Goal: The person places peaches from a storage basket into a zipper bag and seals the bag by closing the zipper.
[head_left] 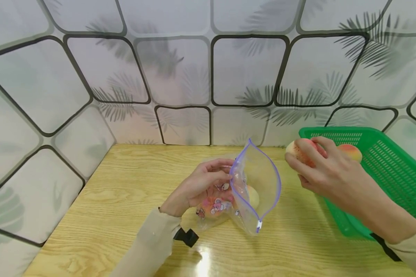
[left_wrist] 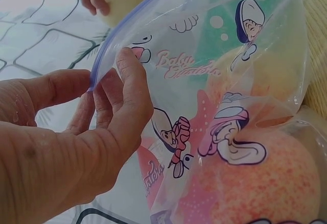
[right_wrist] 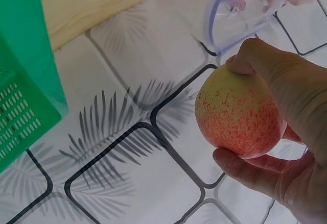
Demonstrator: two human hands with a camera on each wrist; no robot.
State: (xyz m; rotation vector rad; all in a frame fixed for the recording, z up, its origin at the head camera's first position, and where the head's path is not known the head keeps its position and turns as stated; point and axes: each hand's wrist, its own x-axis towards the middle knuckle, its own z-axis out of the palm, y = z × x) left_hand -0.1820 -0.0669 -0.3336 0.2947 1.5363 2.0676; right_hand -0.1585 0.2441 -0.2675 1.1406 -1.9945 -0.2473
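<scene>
A clear zip bag with a purple rim and cartoon prints stands on the table with its mouth gaping. My left hand pinches the near-left side of that rim between thumb and fingers. Inside the bag lie peaches: a pale one shows through the mouth and a redder one through the printed plastic. To the right of the mouth, my right hand grips another peach, yellow above and speckled red below, in the air with the thumb and fingers around it.
A green perforated basket stands on the right, under my right forearm. One more red-yellow peach shows in it, partly behind the right hand. The wooden table meets a patterned wall covering at the back.
</scene>
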